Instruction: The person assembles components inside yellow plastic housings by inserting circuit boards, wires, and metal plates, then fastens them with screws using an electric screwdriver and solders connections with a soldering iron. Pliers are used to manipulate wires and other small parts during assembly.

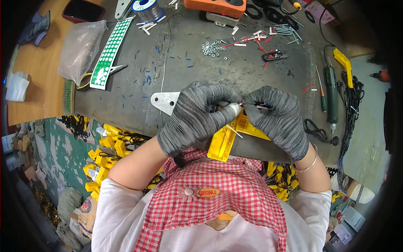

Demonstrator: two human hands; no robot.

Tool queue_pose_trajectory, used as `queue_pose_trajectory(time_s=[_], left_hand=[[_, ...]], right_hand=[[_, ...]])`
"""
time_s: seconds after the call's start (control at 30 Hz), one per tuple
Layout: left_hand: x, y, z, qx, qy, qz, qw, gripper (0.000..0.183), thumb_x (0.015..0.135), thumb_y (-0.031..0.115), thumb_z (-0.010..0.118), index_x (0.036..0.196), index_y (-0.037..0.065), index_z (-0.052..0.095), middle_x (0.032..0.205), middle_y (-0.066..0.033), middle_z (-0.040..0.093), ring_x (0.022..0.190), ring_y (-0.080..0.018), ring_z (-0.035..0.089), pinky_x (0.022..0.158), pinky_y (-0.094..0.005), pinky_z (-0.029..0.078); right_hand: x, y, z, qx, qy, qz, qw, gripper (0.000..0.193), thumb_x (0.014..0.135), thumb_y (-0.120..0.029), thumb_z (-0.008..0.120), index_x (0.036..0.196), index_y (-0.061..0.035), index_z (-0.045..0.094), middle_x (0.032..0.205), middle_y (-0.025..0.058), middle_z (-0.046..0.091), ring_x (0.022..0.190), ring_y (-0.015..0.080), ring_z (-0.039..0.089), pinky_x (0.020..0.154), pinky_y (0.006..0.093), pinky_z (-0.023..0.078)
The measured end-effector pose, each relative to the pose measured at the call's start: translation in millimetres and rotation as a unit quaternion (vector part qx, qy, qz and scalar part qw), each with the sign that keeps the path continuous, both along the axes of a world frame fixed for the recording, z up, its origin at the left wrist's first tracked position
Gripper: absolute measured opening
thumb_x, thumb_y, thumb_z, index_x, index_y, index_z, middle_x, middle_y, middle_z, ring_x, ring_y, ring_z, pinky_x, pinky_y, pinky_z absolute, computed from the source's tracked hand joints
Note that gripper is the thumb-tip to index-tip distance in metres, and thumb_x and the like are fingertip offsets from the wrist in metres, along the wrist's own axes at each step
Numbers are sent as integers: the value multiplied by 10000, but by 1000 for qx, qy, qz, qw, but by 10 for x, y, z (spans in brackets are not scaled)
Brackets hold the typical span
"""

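At frame centre, thin wires (252,105) are pinched by fingers of both gloved hands, left hand (197,117) and right hand (279,119), above the yellow housing (228,136); a steady, close grip is advisable.

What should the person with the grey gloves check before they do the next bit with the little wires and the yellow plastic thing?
1. Both hands on the work: ok. The grey knitted-glove left hand and right hand meet over the yellow plastic housing.
2. Housing supported: ok. It rests on the dark worn bench mat, its near end over the edge.
3. Thin red and blue wires pinched: ok, between the fingertips.
4. Wire ends seated: cannot tell; the gloves hide them.
5. Green-handled electric screwdriver nearby: ok, lying at the right of the mat.
6. Small silver nuts nearby: ok, in a loose pile further back.
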State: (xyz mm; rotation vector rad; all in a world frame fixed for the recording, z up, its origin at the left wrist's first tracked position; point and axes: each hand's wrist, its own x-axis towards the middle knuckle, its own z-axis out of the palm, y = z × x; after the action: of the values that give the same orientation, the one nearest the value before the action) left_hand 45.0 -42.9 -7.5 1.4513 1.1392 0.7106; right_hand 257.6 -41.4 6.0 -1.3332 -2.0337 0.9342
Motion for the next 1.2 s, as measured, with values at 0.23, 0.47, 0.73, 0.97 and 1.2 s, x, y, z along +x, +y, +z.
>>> queue_pose_trajectory(time_s=[0.23,0.47,0.73,0.97,1.2], left_hand=[[29,-17,2,118,49,0,992,211,780,115,760,950,12,691,864,-64,635,751,-137,604,699,-291,507],[112,-127,-134,365,177,31,913,145,761,144,725,867,61,671,842,-60,647,833,-250,621,791,-359,468],[-11,54,-11,103,44,0,994,173,780,152,720,910,41,691,768,-55,604,737,-162,584,688,-288,460],[76,2,-107,311,163,0,936,141,806,144,707,864,23,664,813,-44,600,713,-128,566,646,-271,456],[-13,112,-167,161,15,-29,986,148,792,108,694,912,35,646,822,-84,611,755,-238,611,676,-323,481]], right_hand=[[-16,-35,60,150,-97,89,980,280,808,-136,670,1068,-32,655,820,116,655,717,274,663,628,379,547],[-14,92,-1,242,-250,146,926,324,715,-275,663,965,-69,659,816,54,639,820,268,629,757,425,472],[61,19,-180,451,-264,110,846,218,677,-266,676,870,-167,666,835,-3,654,977,205,589,941,570,338],[-62,132,106,168,-236,100,952,175,756,-214,657,886,-97,663,869,63,673,947,249,602,934,473,403],[47,239,93,290,-231,213,904,207,828,-274,631,896,-82,670,855,86,643,852,263,620,841,365,471]])
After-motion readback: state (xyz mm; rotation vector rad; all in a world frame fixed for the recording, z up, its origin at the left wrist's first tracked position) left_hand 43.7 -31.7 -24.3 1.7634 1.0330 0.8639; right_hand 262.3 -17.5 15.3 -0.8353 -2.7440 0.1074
